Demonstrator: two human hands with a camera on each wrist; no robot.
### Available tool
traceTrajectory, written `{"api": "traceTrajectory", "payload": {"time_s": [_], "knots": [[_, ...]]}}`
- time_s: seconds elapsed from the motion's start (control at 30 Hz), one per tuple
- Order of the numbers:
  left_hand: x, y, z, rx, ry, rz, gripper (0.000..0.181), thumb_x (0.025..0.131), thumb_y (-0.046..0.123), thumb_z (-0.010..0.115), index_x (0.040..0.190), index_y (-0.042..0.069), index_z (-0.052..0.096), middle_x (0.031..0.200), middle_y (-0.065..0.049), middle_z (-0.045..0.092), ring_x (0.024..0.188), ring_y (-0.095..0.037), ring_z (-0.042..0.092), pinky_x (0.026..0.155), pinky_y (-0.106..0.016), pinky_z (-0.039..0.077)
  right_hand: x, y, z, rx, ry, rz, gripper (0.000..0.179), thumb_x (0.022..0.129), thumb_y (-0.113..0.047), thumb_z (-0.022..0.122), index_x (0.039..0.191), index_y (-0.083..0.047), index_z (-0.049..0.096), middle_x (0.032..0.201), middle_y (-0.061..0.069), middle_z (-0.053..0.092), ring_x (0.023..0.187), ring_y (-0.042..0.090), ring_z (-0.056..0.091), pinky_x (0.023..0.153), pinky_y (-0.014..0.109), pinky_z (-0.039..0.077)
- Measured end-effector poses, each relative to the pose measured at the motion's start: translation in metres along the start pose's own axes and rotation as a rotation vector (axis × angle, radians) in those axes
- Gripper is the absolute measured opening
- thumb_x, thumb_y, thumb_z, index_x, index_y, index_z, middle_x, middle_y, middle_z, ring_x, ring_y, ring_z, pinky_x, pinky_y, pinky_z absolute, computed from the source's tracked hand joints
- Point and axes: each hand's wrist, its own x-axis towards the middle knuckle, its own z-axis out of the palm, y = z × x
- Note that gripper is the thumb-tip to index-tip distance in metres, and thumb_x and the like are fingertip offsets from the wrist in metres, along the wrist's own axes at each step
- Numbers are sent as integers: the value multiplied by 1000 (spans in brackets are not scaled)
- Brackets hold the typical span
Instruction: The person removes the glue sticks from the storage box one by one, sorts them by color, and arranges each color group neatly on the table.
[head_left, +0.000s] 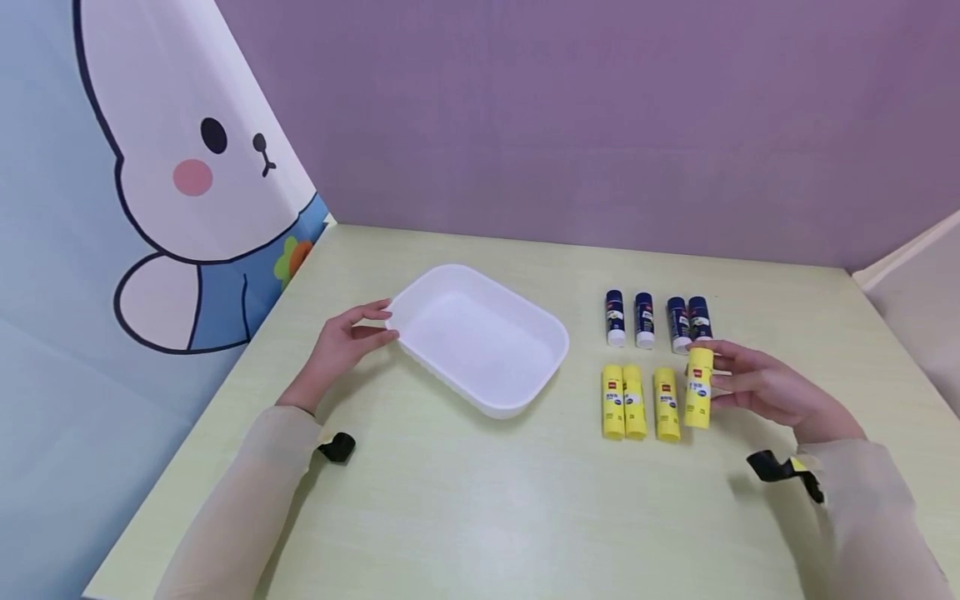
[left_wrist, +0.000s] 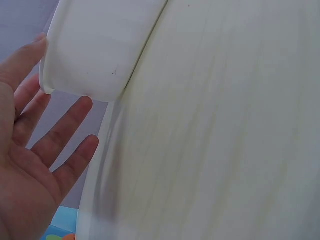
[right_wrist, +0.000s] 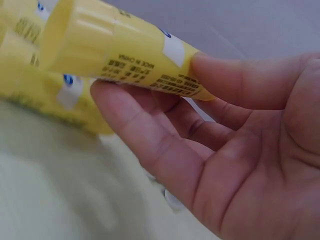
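On the left of the head view, my left hand [head_left: 347, 343] holds the near-left corner of a white plastic tray [head_left: 480, 342], thumb and fingertips at its rim; the left wrist view shows the outer fingers spread below the tray's wall [left_wrist: 95, 50]. My right hand [head_left: 765, 387] grips a yellow glue stick [head_left: 699, 387] between thumb and fingers, its label partly showing in the right wrist view. Several yellow glue sticks [head_left: 633, 402] lie just left of it. Behind them is a row of several dark blue glue sticks with white ends [head_left: 644, 319].
All this is on a pale wood-grain table [head_left: 480, 500]. Behind it hangs a purple backdrop [head_left: 585, 125], and to the left a blue cloth with a cartoon rabbit [head_left: 187, 133]. Black straps [head_left: 337, 447] stick out at both wrists.
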Motion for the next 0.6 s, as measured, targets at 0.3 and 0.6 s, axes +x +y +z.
{"api": "traceTrajectory", "payload": {"time_s": [0.3, 0.6], "knots": [[-2, 1, 0, -15, -1, 3, 39, 91, 19, 74, 125, 1, 63, 152, -3, 46, 110, -28, 65, 87, -18, 53, -6, 10, -10, 2, -46, 40, 58, 101, 13, 33, 140, -26, 53, 131, 0, 59, 114, 17, 62, 93, 38, 55], [-2, 0, 0, -13, -3, 11, 38, 91, 20, 75, 124, 2, 64, 151, -2, 47, 113, -33, 64, 86, -18, 53, -8, 12, -13, -87, -20, 122, 54, 103, 7, 37, 137, -31, 53, 129, -4, 60, 112, 16, 63, 91, 39, 56]]}}
